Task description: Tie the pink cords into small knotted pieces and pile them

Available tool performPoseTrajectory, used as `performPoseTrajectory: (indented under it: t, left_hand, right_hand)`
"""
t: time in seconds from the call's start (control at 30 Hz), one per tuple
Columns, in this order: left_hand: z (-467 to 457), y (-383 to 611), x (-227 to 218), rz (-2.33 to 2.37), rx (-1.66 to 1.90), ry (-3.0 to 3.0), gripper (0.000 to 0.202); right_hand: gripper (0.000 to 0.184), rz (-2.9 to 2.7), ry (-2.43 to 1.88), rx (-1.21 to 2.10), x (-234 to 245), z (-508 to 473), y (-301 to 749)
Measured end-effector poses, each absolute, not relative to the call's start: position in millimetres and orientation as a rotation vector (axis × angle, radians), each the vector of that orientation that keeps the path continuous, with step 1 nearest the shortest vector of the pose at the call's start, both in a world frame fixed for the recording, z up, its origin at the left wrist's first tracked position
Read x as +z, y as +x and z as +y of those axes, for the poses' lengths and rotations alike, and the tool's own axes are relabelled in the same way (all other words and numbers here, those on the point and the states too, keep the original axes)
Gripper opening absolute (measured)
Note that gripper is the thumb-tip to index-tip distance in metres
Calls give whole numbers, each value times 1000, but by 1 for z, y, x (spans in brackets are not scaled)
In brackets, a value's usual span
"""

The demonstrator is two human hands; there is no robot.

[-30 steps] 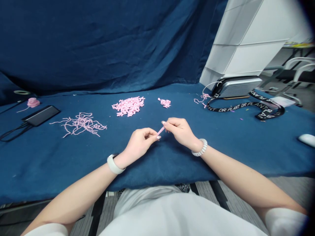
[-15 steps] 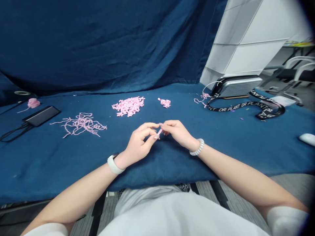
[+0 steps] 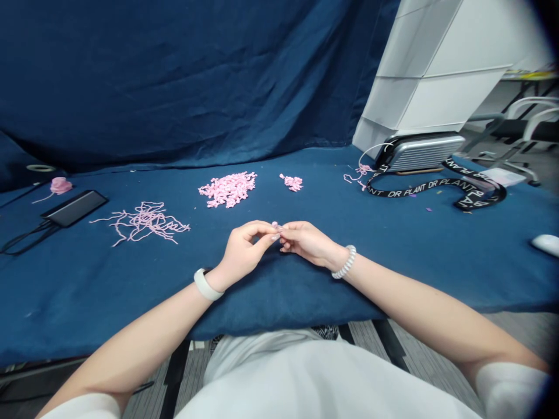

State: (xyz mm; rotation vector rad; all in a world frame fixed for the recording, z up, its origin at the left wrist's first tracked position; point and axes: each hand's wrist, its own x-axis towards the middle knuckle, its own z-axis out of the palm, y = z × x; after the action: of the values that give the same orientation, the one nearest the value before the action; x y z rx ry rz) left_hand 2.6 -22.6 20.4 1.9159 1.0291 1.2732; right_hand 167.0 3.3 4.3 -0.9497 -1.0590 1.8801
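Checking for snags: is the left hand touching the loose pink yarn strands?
Apart. The head view shows blue cloth between the left hand and the pink yarn strands.

"What covers the tabletop [image 3: 414, 233]?"
"Matt blue cloth, softly creased."
"And the loose strands [image 3: 146, 220], left of frame?"
"Matt yarn, apparently. The ridged box [image 3: 425, 154], upper right, has a silvery, metallic-looking sheen."
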Motion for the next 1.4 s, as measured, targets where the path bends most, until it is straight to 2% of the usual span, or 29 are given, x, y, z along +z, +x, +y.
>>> performPoseTrajectory:
  t: [0.13, 0.27, 0.5, 0.83, 1.17, 1.4]
  left_hand:
    - [-21, 2, 21, 1126, 1330, 1958, 13]
    - [-17, 3, 20, 1160, 1273, 1750, 16]
    - [-9, 7, 11, 1019, 1107, 1255, 21]
    - [-8, 1, 15, 1035, 813, 1150, 26]
    - [-12, 1, 17, 1049, 683, 1403, 21]
    - [-17, 3, 25, 941, 790, 1361, 20]
  right_hand:
    - [29, -1048, -964, 1847, 5, 3, 166]
    - [32, -1091, -974, 1780, 6, 2, 166]
    - [34, -1321, -1009, 1362, 5, 4, 169]
    - [18, -1663, -943, 1001, 9, 1, 173]
    - [23, -1802, -838, 1210, 8, 1, 174]
    - [40, -1657, -901, 1523, 16, 0, 174]
